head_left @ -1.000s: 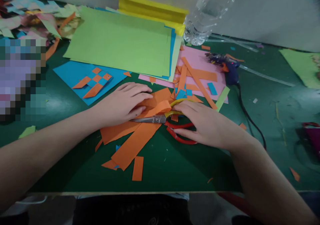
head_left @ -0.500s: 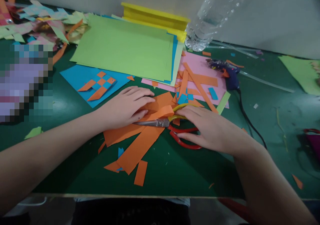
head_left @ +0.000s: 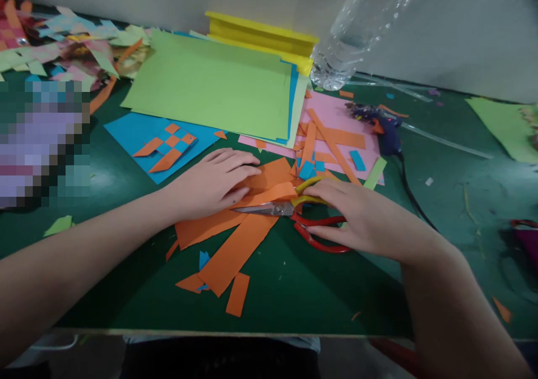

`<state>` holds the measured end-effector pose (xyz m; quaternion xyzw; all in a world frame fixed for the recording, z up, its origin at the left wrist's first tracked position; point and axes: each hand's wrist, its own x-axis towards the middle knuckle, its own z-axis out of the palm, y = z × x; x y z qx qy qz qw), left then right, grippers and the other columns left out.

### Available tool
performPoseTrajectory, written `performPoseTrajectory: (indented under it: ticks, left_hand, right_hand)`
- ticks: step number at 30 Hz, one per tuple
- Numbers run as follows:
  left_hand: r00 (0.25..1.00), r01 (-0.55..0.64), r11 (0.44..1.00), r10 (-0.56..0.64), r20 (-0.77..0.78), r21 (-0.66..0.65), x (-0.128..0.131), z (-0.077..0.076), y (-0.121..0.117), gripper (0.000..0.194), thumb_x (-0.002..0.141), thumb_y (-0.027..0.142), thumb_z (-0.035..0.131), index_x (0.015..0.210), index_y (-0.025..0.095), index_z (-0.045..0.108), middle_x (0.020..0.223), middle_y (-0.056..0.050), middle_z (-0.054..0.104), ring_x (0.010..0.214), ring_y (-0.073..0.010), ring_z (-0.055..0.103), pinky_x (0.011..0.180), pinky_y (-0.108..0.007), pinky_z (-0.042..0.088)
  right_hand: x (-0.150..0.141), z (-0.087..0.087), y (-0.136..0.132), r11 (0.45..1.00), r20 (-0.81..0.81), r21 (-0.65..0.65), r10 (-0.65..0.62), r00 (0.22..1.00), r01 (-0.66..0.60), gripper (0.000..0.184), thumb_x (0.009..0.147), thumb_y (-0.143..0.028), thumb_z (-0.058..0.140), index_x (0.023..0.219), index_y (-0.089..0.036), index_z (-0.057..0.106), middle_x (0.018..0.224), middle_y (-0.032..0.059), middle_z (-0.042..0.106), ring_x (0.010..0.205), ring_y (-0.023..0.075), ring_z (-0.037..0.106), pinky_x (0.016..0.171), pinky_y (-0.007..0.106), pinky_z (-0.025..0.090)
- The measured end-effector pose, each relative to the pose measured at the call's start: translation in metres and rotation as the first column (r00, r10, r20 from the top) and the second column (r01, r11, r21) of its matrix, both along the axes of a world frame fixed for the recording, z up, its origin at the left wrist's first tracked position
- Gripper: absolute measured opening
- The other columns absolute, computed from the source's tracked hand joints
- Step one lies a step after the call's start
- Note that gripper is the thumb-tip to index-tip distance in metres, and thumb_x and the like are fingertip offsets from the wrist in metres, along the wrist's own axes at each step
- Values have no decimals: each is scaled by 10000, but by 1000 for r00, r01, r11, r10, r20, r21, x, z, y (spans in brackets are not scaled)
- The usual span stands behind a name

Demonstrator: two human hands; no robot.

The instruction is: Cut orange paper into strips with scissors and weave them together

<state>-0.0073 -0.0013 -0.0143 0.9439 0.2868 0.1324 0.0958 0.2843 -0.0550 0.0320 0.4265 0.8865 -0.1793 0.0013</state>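
My right hand (head_left: pixel 357 213) is wrapped around the handles of a pair of scissors (head_left: pixel 271 208), one handle yellow and the other red. The blades point left and lie along a sheet of orange paper (head_left: pixel 275 172), whose cut edge curls up over the pivot. My left hand (head_left: pixel 221 180) holds that paper against the table, fingers bent over it and thumb beside the blade. The blade tips end close to the left thumb. Below the blades lies a wide orange strip (head_left: pixel 239 253). A woven orange-and-blue paper fish (head_left: pixel 172 141) rests on blue paper (head_left: pixel 126 129) beyond my left wrist.
Stacked green sheets (head_left: pixel 210 84) lie behind the hands, near a yellow folded piece (head_left: pixel 260 37) and a clear bottle (head_left: pixel 348 37). A glue gun (head_left: pixel 389 132) with a cord sits on the right by pink paper (head_left: pixel 328 101). Paper scraps (head_left: pixel 75 40) heap at back left.
The scissors and my right hand have shifted slightly right, away from the left hand. My left hand keeps its place on the paper. The whole view has tilted a little.
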Motion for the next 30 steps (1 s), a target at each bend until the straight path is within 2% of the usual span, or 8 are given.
performPoseTrajectory:
  ticks: [6,15,20,30]
  left_hand:
    - [1000,-1,1000,1,3,-5,0,-1,0,335,987,268,442,1287,155,539,1399,-99,515,1290,-252,466,1121,-432,354]
    - [1000,-10,1000,10,9,-24,0,-1,0,333,969,244,472,1288,175,533,1398,-89,518,1297,-244,465,1133,-428,345]
    - [1000,-10,999,11,24,-31,0,-1,0,326,963,239,477,1278,177,535,1381,-95,535,1290,-246,475,1123,-438,354]
    - [1000,-10,999,11,27,-39,0,0,0,326,965,239,470,1277,170,539,1377,-106,539,1295,-250,471,1125,-447,351]
  right_hand:
    - [1,1,1,1000,13,0,-16,1000,16,390,883,-452,595,1188,-211,564,1216,95,651,1087,273,620,883,431,521]
    - [-6,-3,-2,998,-29,70,1,1000,1,414,887,-426,590,1216,-176,567,1233,121,640,1159,297,596,949,471,509]
    - [-11,-4,-6,998,-20,61,-14,1000,15,431,879,-402,605,1244,-176,558,1271,131,634,1195,308,586,977,492,498]
    - [-16,-7,-7,996,29,91,14,999,-16,456,900,-420,575,1258,-137,544,1248,156,650,1128,319,631,917,485,532]
